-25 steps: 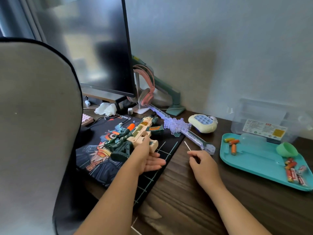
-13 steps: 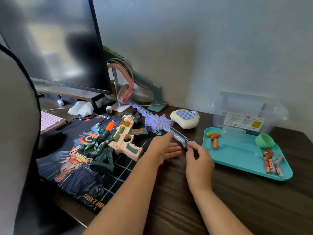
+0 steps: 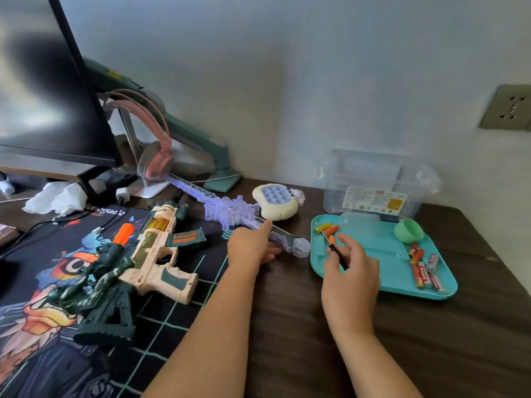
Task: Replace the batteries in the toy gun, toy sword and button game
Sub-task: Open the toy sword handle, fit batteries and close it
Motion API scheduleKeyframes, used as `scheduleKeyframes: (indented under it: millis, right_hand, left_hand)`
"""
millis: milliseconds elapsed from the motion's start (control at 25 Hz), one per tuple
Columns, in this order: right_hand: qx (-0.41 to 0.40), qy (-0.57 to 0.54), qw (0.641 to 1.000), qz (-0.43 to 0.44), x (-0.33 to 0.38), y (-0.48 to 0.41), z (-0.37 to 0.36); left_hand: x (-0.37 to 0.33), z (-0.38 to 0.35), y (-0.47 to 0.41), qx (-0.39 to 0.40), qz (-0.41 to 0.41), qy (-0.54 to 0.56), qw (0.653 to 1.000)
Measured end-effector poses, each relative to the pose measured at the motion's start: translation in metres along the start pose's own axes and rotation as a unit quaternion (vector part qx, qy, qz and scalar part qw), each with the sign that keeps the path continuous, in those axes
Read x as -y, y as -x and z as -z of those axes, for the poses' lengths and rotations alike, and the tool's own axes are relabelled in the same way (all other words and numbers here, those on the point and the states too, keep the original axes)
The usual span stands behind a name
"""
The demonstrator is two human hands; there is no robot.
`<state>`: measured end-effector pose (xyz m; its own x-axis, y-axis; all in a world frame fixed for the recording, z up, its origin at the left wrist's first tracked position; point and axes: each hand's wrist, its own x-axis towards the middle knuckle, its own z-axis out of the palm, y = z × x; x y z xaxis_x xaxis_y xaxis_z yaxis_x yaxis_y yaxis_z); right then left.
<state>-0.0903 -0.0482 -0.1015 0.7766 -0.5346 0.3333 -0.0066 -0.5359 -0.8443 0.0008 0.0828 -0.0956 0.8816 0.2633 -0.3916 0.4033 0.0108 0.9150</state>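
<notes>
Both hands flank the sword (image 3: 247, 216), whose long axis runs from 10 to 4 o'clock across the counter (image 3: 287, 326). Left hand (image 3: 253, 248) rests fingers loosely spread on its grip; right hand (image 3: 349, 271), at 3 o'clock, pinches a screwdriver (image 3: 334, 248).

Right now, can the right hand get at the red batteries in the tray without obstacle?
Probably yes. The right hand, holding a small screwdriver, is over the teal tray, and bare tray lies between it and the red batteries.

sword (image 3: 230, 209) grip part hidden by left hand (image 3: 250, 247) | monitor (image 3: 43, 81) cut off (left/top) | box label (image 3: 376, 201) unreadable
</notes>
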Motion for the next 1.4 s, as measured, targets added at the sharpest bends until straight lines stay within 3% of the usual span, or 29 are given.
scheduleKeyframes:
  millis: [120, 280, 400, 600, 720, 800, 880, 960, 1120, 1400]
  right_hand:
    - [0.005, 0.148, 0.989, 0.008, -0.006, -0.009, 0.006]
    - [-0.004, 0.127, 0.989, 0.073, 0.001, 0.0, -0.003]
    - [0.008, 0.163, 0.983, 0.084, -0.001, 0.002, -0.005]
    - [0.024, 0.235, 0.972, -0.004, -0.016, -0.012, 0.0]
    - [0.025, 0.281, 0.96, 0.003, -0.017, -0.011, -0.001]
    - [-0.019, 0.196, 0.978, 0.075, -0.007, -0.007, 0.0]
    - [0.067, 0.028, 0.992, 0.104, 0.013, 0.0, -0.002]
    - [0.216, -0.031, 0.975, 0.051, 0.031, 0.007, -0.012]
    - [0.315, 0.026, 0.947, -0.049, 0.034, 0.004, -0.024]
    - [0.339, -0.129, 0.912, -0.19, 0.024, 0.011, -0.015]
  left_hand:
    - [0.002, 0.008, -0.002, 0.044, 0.022, 0.071, 0.996]
    - [0.005, 0.022, 0.005, 0.11, 0.009, 0.254, 0.961]
    - [0.006, 0.021, 0.01, 0.097, 0.025, 0.351, 0.931]
    - [0.006, 0.007, 0.011, 0.03, -0.024, 0.399, 0.916]
    - [0.004, 0.004, 0.016, 0.04, -0.044, 0.391, 0.918]
    - [0.004, 0.002, 0.019, 0.045, -0.047, 0.388, 0.919]
    - [0.004, 0.0, 0.021, 0.049, -0.056, 0.384, 0.92]
    - [0.005, 0.001, 0.022, 0.052, -0.061, 0.382, 0.921]
    - [0.006, 0.001, 0.024, 0.079, -0.049, 0.407, 0.909]
    - [0.004, -0.002, 0.031, 0.126, 0.028, 0.415, 0.901]
